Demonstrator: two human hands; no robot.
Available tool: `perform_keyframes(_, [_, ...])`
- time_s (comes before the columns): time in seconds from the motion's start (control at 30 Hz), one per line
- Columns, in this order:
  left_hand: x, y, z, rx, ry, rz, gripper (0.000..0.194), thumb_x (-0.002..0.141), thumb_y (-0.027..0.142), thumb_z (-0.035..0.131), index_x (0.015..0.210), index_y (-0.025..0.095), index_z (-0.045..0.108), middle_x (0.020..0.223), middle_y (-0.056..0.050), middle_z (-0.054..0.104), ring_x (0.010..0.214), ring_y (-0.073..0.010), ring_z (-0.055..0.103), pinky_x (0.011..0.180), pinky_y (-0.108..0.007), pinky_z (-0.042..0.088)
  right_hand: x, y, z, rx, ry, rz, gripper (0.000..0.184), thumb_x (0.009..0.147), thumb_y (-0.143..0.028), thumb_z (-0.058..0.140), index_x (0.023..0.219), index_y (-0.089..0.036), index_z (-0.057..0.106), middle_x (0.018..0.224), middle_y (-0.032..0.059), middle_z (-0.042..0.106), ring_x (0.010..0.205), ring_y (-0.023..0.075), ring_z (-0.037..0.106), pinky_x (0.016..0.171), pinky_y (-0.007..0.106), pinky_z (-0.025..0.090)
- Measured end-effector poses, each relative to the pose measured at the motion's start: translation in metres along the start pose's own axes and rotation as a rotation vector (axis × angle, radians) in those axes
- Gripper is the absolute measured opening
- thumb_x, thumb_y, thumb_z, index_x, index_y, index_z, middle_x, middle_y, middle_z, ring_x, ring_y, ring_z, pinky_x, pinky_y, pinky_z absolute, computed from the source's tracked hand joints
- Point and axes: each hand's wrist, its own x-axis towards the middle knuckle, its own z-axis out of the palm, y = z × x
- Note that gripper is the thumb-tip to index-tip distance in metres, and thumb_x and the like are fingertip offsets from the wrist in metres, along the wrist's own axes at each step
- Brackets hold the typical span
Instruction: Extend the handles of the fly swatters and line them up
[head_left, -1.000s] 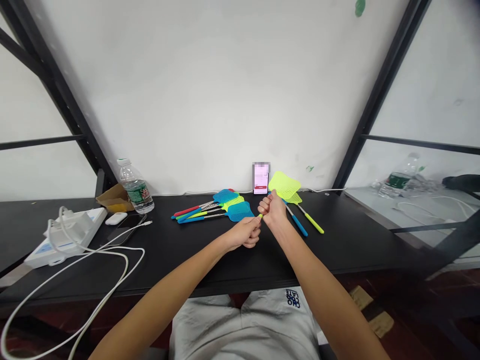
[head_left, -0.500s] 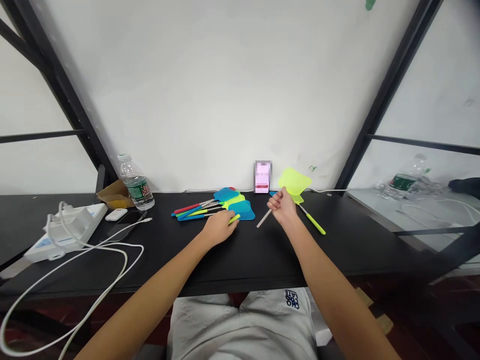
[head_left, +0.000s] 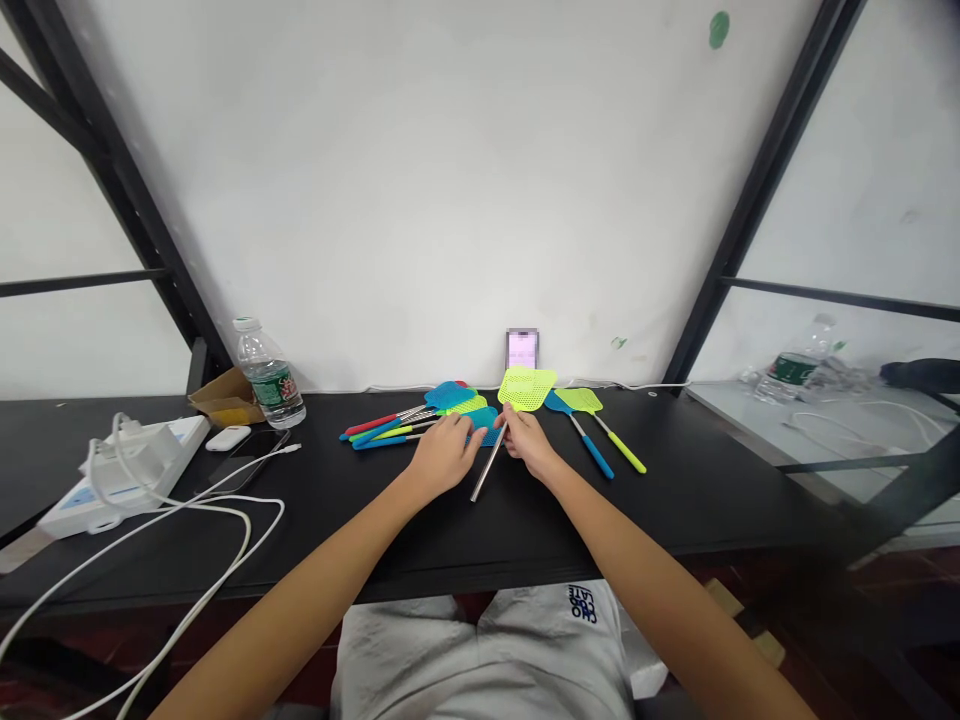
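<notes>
1. Right hand (head_left: 525,440): fingers closed on the held fly swatter (head_left: 526,388), gripping its metal rod (head_left: 485,475) just below the yellow-green mesh head. Head points toward the wall; bare rod end slants down toward the person and the left.
2. Left hand (head_left: 442,455): just left of the rod, over the near part of the swatter pile, fingers bent. Cannot tell whether it grasps anything.
3. Swatter pile (head_left: 380,431): beyond and left of the left hand; red, blue and yellow-green handles overlapping, mesh heads toward the right.
4. Right of the right hand: blue fly swatter (head_left: 598,456) beside a yellow-green fly swatter (head_left: 626,452), both handles angled toward the near right.
5. Behind the held head: upright phone (head_left: 522,348), screen lit, lower part hidden.
6. Far left of the counter (head_left: 637,520): water bottle (head_left: 276,385), open cardboard box (head_left: 229,397), white case (head_left: 228,438), dark phone (head_left: 255,456), power strip (head_left: 64,508) and looping white cables (head_left: 247,530).
</notes>
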Motion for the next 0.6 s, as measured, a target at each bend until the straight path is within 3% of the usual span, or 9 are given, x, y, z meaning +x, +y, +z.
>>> perform_keyframes(0.13, [-0.001,0.020,0.005,-0.292,-0.074,0.047,0.032,0.091,0.048,0.044,0.081,0.019,0.055,0.075,-0.004,0.059,0.071,-0.0185,0.055,0.064,-0.029,0.039,-0.003,-0.005,0.000,0.082,-0.110,0.031,0.045,0.076,-0.062,0.061,0.072,-0.017,0.056,0.047,-0.0085,0.032,0.036,0.0040,0.025,0.036,0.018,0.014])
perform_keyframes(0.2, [-0.003,0.022,0.011,-0.371,-0.127,0.014,0.030,0.087,0.048,0.051,0.078,0.019,0.053,0.066,-0.001,0.056,0.060,-0.0160,0.051,0.056,-0.027,0.035,-0.004,-0.008,-0.001,0.100,-0.125,0.028,0.045,0.075,-0.061,0.063,0.072,-0.017,0.055,0.047,-0.0081,0.035,0.036,0.0045,0.028,0.035,0.018,0.015])
perform_keyframes(0.3, [-0.006,0.020,0.016,-0.491,-0.189,-0.051,0.028,0.089,0.045,0.045,0.082,0.019,0.053,0.057,0.002,0.052,0.048,-0.0127,0.045,0.049,-0.025,0.029,-0.004,-0.008,-0.001,0.125,-0.136,0.019,0.044,0.075,-0.060,0.064,0.074,-0.017,0.056,0.049,-0.0067,0.040,0.038,0.0055,0.034,0.035,0.018,0.018])
perform_keyframes(0.47, [-0.011,0.019,0.014,-0.490,-0.096,-0.047,0.029,0.090,0.043,0.044,0.074,0.019,0.051,0.051,0.004,0.046,0.046,-0.0110,0.041,0.047,-0.023,0.025,0.000,-0.011,-0.003,0.219,-0.021,0.006,0.044,0.076,-0.060,0.061,0.076,-0.016,0.059,0.049,-0.0056,0.041,0.037,0.0055,0.032,0.035,0.019,0.017])
perform_keyframes(0.6, [-0.013,0.020,0.013,-0.633,-0.161,-0.151,0.034,0.089,0.051,0.045,0.074,0.020,0.045,0.047,0.007,0.046,0.036,-0.0090,0.041,0.040,-0.020,0.028,-0.002,-0.016,-0.006,0.218,0.005,-0.043,0.038,0.073,-0.052,0.067,0.073,-0.015,0.057,0.050,-0.0053,0.043,0.038,0.0049,0.031,0.036,0.020,0.017])
